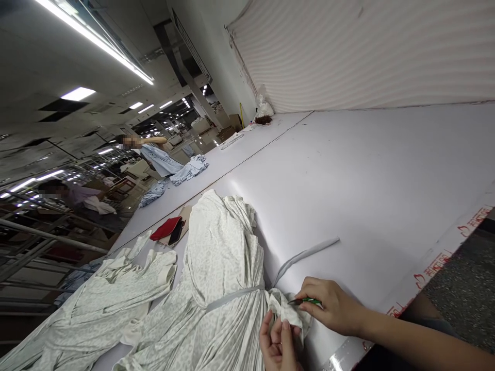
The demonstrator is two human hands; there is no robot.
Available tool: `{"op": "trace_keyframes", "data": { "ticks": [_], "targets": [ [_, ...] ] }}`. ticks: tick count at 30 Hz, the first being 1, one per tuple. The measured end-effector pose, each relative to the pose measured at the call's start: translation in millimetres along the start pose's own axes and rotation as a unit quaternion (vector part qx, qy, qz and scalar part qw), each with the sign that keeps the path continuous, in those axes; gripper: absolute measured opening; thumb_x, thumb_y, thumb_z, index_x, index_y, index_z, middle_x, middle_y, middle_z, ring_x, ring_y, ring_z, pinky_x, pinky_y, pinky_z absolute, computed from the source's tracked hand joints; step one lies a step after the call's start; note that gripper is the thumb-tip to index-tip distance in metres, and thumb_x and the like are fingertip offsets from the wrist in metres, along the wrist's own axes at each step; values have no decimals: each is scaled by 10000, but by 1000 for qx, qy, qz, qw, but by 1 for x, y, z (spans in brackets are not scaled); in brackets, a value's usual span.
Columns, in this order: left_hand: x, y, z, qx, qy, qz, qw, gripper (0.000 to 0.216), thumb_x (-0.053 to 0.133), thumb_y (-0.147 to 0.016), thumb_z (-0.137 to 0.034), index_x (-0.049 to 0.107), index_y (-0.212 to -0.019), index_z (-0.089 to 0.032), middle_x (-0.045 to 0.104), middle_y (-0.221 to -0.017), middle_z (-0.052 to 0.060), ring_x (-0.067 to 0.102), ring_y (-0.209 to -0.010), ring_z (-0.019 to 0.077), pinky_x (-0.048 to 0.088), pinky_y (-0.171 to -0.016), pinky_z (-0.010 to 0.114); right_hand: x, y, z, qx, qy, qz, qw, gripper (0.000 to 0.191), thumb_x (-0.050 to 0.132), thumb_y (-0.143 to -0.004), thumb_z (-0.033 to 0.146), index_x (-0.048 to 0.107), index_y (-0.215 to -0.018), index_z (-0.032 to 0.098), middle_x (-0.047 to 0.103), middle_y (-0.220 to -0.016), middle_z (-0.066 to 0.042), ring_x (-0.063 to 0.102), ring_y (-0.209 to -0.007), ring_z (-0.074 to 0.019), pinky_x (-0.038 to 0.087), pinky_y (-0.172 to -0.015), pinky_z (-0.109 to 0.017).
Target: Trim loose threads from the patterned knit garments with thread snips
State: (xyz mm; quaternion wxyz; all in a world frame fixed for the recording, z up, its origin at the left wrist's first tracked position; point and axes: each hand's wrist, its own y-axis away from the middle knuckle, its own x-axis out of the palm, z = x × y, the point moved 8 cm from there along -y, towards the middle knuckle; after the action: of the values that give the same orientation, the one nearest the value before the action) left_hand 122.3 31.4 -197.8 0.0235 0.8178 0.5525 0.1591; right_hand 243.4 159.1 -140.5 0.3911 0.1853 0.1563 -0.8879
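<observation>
The counter (348,170) is plain white, with red printed marks along its near edge. The bundled garment (220,268) is off-white with a fine grey speckled print, tied by a pale grey strip (305,253). The snips (307,301) have a green handle. Toward the counter's left edge lie a red cloth (165,228), a black phone (176,232) and light blue garments (189,170).

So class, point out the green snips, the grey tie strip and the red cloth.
green snips (307,301), head view, green handle in the right hand
grey tie strip (305,254), head view, loose end on table
red cloth (165,228), head view, middle
</observation>
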Motion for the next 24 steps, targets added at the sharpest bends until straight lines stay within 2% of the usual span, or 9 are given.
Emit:
{"op": "trace_keyframes", "data": {
  "ticks": [5, 12, 17, 24],
  "targets": [
    [3, 1, -2, -28, 9, 17, 999, 635, 896, -547, -383, 601, -1078, -199, 657, -699, -51, 649, -570, 80, 554, -561, 161, 3, 1, 4, -37, 7, 15, 999, 203, 650, -841, 235, 736, -1021, 198, 704, -912, -53, 648, -795, -191, 478, -734, -280],
    [5, 3, -6, -83, 27, 22, 996, 675, 904, -509, -318, 605, -1101, -196, 696, -699, -21, 686, -605, 115, 580, -603, 191, 1, 1, 6, -36, -12, -15, 999, 214, 639, -843, 236, 729, -1034, 203, 705, -925, -57, 641, -781, -186, 484, -718, -278],
    [6, 1, -8, -78, 18, 25, 996, 702, 887, -520, -322, 592, -1145, -195, 682, -669, -29, 685, -613, 123, 583, -623, 210, 0, 3, 8, -37, -30, -5, 999, 221, 643, -836, 225, 736, -1033, 186, 705, -942, -65, 644, -799, -190, 485, -736, -279],
    [9, 2, -9, -63, 12, 57, 996, 825, 874, -527, -343, 556, -1270, -178, 649, -671, -53, 647, -594, 99, 560, -618, 204, 11, 0, 0, 38, -71, -9, 997, 187, 638, -799, 179, 762, -937, 204, 705, -904, -41, 647, -808, -183, 475, -745, -263]
  ]
}}
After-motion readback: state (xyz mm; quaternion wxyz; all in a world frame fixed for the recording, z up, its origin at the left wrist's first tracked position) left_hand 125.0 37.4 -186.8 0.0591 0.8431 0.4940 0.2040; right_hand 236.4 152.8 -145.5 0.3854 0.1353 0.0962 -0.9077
